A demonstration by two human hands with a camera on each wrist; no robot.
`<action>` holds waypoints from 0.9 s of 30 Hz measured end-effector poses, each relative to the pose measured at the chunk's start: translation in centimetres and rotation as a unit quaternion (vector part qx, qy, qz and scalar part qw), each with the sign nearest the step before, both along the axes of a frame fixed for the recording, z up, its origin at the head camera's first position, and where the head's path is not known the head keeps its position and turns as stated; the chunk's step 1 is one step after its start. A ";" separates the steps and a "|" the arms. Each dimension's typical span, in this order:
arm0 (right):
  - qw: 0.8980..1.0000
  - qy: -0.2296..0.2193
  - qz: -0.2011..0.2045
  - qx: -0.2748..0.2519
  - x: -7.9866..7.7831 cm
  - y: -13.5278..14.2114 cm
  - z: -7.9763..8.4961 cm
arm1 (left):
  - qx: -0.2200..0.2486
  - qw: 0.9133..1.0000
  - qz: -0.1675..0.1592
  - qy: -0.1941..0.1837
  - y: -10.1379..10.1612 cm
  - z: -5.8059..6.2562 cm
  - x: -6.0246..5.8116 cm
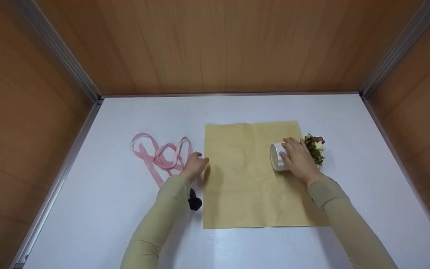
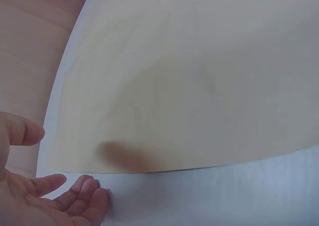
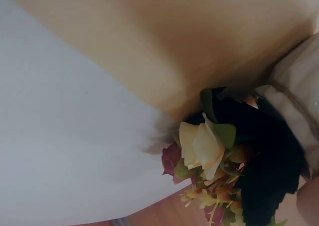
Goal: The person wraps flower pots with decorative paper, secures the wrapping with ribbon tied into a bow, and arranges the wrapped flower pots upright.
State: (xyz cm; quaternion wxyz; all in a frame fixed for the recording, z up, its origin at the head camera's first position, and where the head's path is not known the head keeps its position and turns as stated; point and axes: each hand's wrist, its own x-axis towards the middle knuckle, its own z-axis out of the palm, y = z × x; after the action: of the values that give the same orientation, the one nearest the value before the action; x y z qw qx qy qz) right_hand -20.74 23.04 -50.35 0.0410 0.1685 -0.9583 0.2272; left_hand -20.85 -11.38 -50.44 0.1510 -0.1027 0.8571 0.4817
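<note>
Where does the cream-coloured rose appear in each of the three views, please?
Head: the cream rose is right of centre, beyond the fingers of the right hand.
Left wrist: not in it.
Right wrist: slightly below and right of centre.
Landmark in all views: the brown paper sheet.

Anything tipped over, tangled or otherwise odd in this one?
The flower pot is on its side over the brown paper, under the right hand; a pot would normally stand upright, though this may be deliberate. Beside the paper, the pink ribbon sprawls in loose, overlapping loops. Nothing looks spilled.
</note>
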 end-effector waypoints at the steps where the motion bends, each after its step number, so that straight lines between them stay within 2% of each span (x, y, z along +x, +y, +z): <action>1: 1.000 0.001 -0.002 0.005 0.0 0.0 0.0 | 0.000 1.000 0.003 0.002 0.1 0.1 0.0; 6: 1.000 0.020 -0.004 0.010 0.1 0.0 -0.3 | 0.010 1.000 0.018 0.005 0.5 0.4 0.0; 10: 0.999 0.033 -0.004 0.006 0.1 0.1 -0.6 | 0.012 1.000 0.018 -0.003 0.7 0.6 0.0; 12: 0.999 0.036 -0.003 0.005 0.1 0.0 -0.7 | 0.000 1.000 0.021 -0.008 0.8 0.6 0.0; 15: 0.999 0.039 0.000 0.000 0.2 0.0 -0.7 | 0.041 0.999 0.026 -0.022 0.7 0.1 0.0; 19: 0.999 0.040 0.004 -0.004 0.2 -0.1 -0.7 | 0.099 0.995 0.013 -0.023 0.3 -0.5 -0.1; 23: 0.999 0.040 0.005 -0.003 0.2 -0.1 -0.8 | 0.094 0.995 0.005 -0.016 -0.2 -0.6 -0.2; 27: 0.999 0.054 0.005 -0.006 0.1 0.1 -1.0 | 0.084 0.996 0.003 -0.025 -0.2 -0.2 -0.5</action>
State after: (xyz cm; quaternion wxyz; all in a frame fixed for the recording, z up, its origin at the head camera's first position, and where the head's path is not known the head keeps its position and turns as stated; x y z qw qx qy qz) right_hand -20.68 23.16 -51.32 0.0924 0.1855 -0.9524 0.2237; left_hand -21.38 -11.60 -50.69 0.1785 -0.1044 0.8095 0.5495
